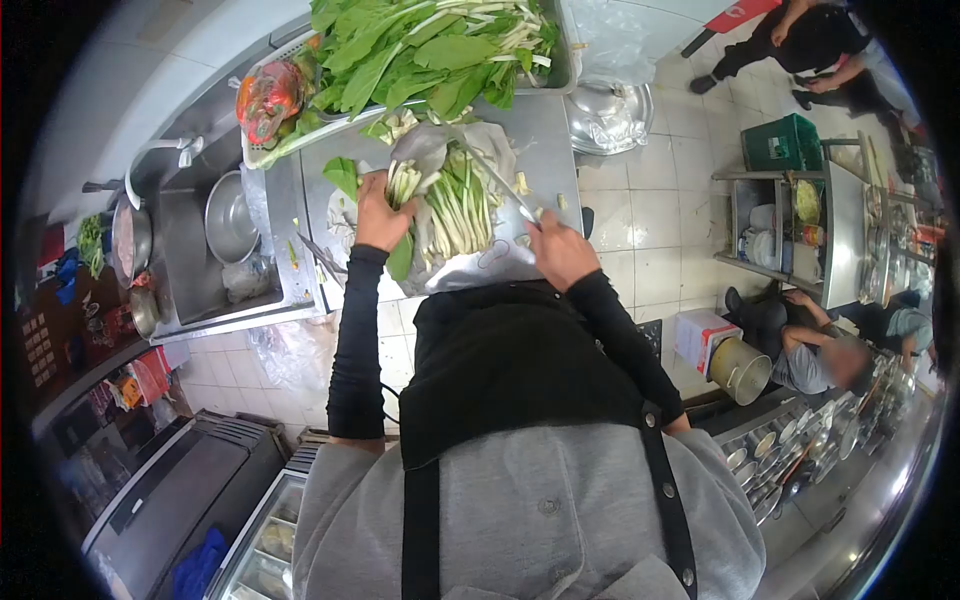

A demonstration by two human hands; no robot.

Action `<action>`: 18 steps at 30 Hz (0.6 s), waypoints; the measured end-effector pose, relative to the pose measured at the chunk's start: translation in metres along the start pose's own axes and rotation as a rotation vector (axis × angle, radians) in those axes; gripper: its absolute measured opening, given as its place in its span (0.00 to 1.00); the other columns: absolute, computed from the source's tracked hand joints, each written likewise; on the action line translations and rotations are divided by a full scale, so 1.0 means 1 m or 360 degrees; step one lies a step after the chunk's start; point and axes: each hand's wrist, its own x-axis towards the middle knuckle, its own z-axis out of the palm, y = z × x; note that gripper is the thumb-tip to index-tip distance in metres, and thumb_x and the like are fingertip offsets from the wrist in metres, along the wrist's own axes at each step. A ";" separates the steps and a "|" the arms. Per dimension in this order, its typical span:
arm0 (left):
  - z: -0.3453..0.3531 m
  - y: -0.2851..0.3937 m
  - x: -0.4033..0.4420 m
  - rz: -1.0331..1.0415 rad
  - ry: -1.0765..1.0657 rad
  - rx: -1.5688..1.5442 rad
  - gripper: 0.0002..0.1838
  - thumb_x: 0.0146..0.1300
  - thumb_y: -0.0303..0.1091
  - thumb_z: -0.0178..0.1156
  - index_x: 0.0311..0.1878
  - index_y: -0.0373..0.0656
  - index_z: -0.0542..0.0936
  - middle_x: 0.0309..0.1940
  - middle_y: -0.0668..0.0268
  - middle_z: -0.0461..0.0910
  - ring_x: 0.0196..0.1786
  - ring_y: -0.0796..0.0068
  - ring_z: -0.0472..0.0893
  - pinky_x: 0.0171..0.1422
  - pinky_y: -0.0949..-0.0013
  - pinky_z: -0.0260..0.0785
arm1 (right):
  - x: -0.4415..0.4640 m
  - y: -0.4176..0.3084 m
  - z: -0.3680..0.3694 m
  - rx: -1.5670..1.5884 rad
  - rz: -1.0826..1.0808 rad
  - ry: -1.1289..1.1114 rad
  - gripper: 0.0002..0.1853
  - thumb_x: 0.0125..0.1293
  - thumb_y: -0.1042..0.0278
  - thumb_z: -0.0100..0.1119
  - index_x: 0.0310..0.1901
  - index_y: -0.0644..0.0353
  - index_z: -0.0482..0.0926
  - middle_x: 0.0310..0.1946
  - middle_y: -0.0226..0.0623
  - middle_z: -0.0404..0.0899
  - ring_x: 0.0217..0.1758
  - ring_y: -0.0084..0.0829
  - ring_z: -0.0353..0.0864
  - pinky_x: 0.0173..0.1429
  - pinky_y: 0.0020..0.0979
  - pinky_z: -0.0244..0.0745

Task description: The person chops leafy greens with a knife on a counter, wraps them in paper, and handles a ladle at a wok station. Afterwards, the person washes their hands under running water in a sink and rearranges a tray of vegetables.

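Note:
My left hand (382, 212) is closed around the pale stems of a small bunch of leafy greens (403, 180) over the steel worktop. In my right hand (562, 250) is the handle of a knife (497, 176), its long blade slanting up and left above the greens. Beneath the blade, a bundle of greens with white-green stems (460, 215) lies on a crumpled plastic sheet (490, 268). Loose leaves (342, 177) rest beside my left hand. What the blade tip touches, I cannot tell.
A tray heaped with leafy greens (420, 55) stands at the back, near a bag of red vegetables (270, 100). To the left is a sink (183, 215) holding a metal bowl (232, 215). A lidded metal pot (610, 115) stands right. Several people are at right, one seated (800, 350).

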 end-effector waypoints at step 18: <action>-0.162 0.160 0.120 0.0609 0.0439 0.0321 0.22 0.64 0.43 0.74 0.49 0.36 0.80 0.36 0.46 0.86 0.37 0.46 0.87 0.40 0.54 0.77 | -0.048 0.039 0.007 0.0153 0.0219 0.0076 0.18 0.77 0.55 0.54 0.42 0.64 0.69 0.25 0.66 0.79 0.33 0.68 0.80 0.38 0.62 0.74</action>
